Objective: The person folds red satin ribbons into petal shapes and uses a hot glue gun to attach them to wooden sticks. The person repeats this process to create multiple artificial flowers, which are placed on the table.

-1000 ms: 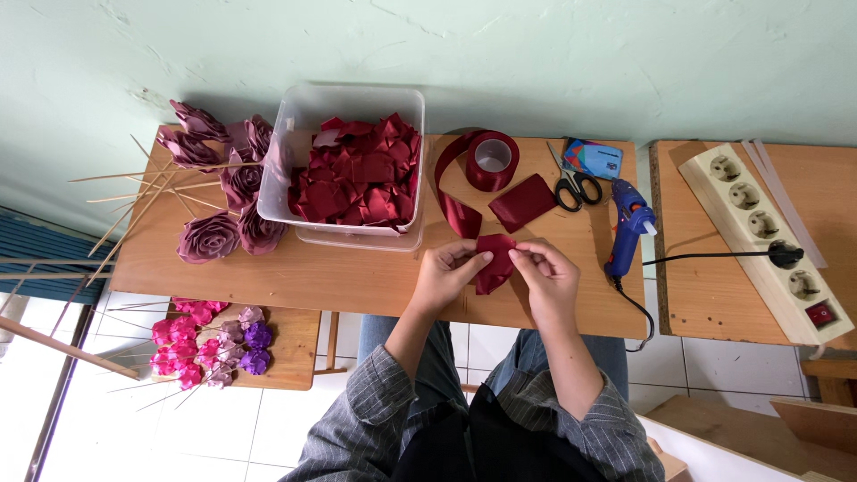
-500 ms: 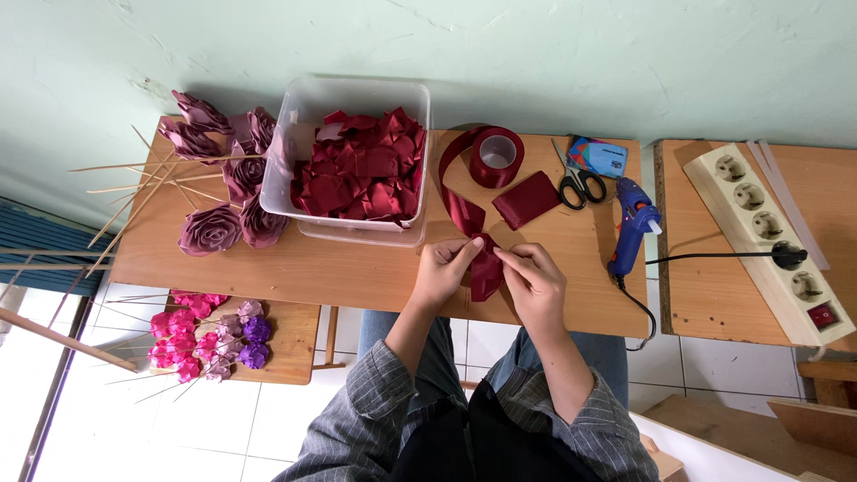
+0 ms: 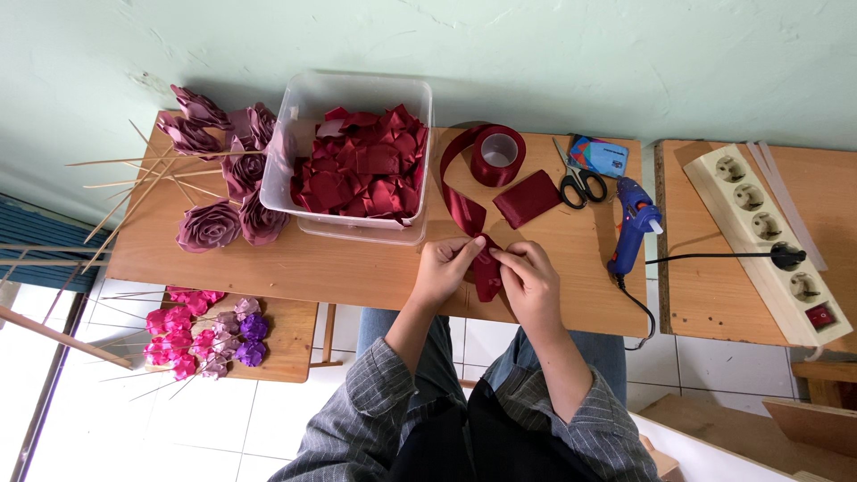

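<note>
Left hand (image 3: 444, 268) and right hand (image 3: 528, 278): fingers pinched closed on the ribbon (image 3: 486, 266) (likely light, limp, slippery satin); grip best at the folded edges

Pale green wall (image 3: 553, 54) fills the upper part of the frame, paint scuffed at upper left. Wooden desk (image 3: 268, 259) stands against it; a second wooden desk (image 3: 705, 295) abuts at right. A low wooden stool (image 3: 286, 335) sits at lower left. White tiled floor (image 3: 161, 428) below, brightly lit at left. Blue slatted panel (image 3: 36, 241) at left edge.
</note>
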